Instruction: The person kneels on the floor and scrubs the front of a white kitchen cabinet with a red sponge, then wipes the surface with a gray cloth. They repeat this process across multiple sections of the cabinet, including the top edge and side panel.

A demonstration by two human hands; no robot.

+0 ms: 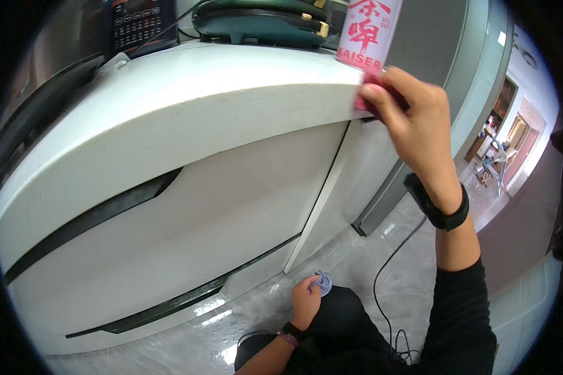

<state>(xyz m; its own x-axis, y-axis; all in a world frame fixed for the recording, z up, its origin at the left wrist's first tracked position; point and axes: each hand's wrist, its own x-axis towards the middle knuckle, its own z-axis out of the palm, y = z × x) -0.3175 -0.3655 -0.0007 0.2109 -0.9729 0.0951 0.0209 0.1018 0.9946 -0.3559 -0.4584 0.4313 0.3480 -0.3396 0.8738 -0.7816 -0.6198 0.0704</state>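
My right hand (420,119) pinches a pinkish-red cloth (362,104) against the front corner of the white countertop (262,70). The cloth is slightly blurred, and part of it is hidden behind my fingers. Just above it, a pink-and-white can (367,35) with large writing stands near the counter's right end, its top cut off by the picture's rim. Low down by my knee, my left hand (306,302) grips a crumpled blue-grey cloth (325,283), apart from the cabinet.
A dark green appliance (260,28) sits at the back of the counter, left of the can. Further left stands a black control panel (143,23). Below are pale drawer fronts (206,201) with dark recessed grips. A black cable (380,276) trails over the grey floor (352,258).
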